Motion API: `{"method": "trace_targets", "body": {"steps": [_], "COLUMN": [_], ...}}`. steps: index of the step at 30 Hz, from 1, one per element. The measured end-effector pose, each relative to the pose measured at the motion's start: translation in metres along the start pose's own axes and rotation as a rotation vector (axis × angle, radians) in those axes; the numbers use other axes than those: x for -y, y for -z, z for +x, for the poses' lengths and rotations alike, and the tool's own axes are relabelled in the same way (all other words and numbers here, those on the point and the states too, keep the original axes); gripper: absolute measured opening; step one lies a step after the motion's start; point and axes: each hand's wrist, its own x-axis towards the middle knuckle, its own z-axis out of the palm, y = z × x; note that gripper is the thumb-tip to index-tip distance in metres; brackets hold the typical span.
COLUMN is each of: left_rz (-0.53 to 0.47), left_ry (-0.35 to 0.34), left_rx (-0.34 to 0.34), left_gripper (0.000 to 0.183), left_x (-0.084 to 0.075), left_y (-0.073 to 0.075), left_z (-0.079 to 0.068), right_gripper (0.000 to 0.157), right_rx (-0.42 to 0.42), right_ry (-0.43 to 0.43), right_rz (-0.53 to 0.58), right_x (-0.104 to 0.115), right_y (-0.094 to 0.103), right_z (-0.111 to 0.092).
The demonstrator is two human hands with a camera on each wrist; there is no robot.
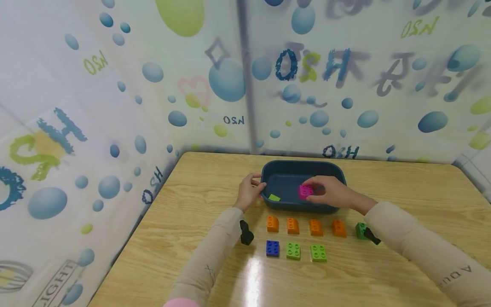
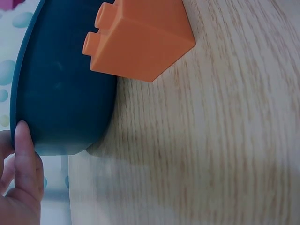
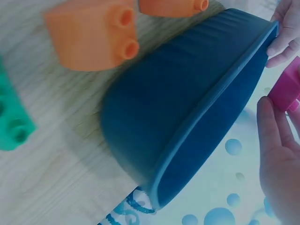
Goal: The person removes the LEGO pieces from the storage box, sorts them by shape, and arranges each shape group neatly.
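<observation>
My right hand (image 1: 327, 190) pinches a pink toy building brick (image 1: 305, 192) over a dark blue tub (image 1: 303, 207). In the right wrist view the brick (image 3: 285, 86) is between the thumb and fingers, above the tub's opening. My left hand (image 1: 248, 192) grips the tub's left rim, its thumb lying over the edge. The left wrist view shows those fingers (image 2: 24, 159) at the rim. A light green brick (image 1: 274, 198) lies inside the tub at the left; the tub wall partly hides it.
In front of the tub several orange bricks (image 1: 293, 225) form a row, ending at a green brick (image 1: 362, 230) beside my right sleeve. Nearer stand a blue brick (image 1: 272, 248) and two light green bricks (image 1: 293, 250). A patterned curtain (image 1: 215, 128) hangs behind the wooden table (image 1: 207, 183).
</observation>
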Motion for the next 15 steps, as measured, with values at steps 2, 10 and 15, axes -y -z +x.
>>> {"method": "trace_targets", "body": {"steps": [2,10,15], "left_rz": [0.002,0.004,-0.003], "left_ry": [-0.001,-0.003,-0.015], "left_rx": [0.0,0.0,0.006], "left_gripper": [0.032,0.032,0.032], "left_x": [0.0,0.001,0.001], "left_y": [0.0,0.001,0.001], "left_z": [0.0,0.0,0.0], "right_gripper": [0.036,0.038,0.037], "right_rx": [-0.002,0.012,0.007], "right_ry": [-0.004,-0.029,-0.025], "right_rz": [0.016,0.044,0.03], "right_x": [0.0,0.004,0.007], "right_y": [0.002,0.006,0.007], "right_z": [-0.008,-0.036,-0.053]}}
